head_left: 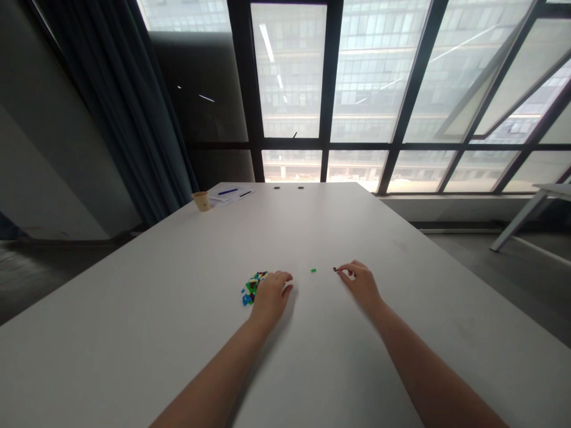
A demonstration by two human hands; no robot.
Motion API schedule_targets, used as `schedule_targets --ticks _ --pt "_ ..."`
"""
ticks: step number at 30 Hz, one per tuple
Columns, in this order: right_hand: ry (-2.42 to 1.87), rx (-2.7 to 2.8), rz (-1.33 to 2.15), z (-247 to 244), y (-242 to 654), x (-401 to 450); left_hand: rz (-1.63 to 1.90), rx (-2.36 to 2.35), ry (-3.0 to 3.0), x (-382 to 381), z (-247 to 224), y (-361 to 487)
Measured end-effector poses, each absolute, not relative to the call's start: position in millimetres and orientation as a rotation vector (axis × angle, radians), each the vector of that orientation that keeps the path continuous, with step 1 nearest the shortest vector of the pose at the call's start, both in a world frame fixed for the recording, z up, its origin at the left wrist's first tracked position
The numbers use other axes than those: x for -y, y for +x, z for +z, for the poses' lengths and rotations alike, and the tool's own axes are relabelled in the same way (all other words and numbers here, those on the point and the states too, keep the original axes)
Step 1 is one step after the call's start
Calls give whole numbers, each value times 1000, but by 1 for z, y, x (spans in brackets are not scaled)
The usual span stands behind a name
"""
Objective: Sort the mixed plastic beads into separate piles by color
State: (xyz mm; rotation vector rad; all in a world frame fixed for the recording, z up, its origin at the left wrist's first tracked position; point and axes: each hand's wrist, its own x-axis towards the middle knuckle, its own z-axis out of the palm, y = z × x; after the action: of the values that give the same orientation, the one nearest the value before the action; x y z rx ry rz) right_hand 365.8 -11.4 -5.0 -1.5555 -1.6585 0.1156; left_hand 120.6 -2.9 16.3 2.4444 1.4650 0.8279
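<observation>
A small heap of toy bricks (250, 289) in blue, green, dark red and pale yellow lies on the white table (285, 368). My left hand (272, 292) rests at the right side of the heap and hides part of it. Its thumb and fingers are apart, with nothing seen between them. A single green brick (313, 270) lies between my two hands, touched by neither. My right hand (359, 281) is closed in a pinch, with a tiny dark red brick (335, 269) at the tips of thumb and forefinger.
Toward the far left of the table stands a paper cup (201, 201), beside sheets of paper (220, 195) with a blue pen (228, 191) and a dark pen (245, 194) on them. Two dark round grommets (301, 188) sit near the far edge. Windows rise behind.
</observation>
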Motion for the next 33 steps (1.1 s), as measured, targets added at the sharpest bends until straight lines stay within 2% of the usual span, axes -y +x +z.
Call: schedule_targets --ticks 4,9,16,23,27,33 --pt "-1820 1594 89 -23 386 -1 603 -1670 2428 -6 12 113" --pt "-1904 1611 103 -29 378 -6 481 -1759 2397 -7 9 111" --pt "-1849 1560 99 -28 381 -6 425 -1801 2331 -8 16 110" --pt "-1737 1514 174 -17 377 6 602 -1736 2179 -14 20 96" --pt "-1688 1543 203 -13 370 11 528 -1586 2278 -11 19 97" --pt "-1661 1571 212 -13 365 12 447 -1668 2294 -9 17 103"
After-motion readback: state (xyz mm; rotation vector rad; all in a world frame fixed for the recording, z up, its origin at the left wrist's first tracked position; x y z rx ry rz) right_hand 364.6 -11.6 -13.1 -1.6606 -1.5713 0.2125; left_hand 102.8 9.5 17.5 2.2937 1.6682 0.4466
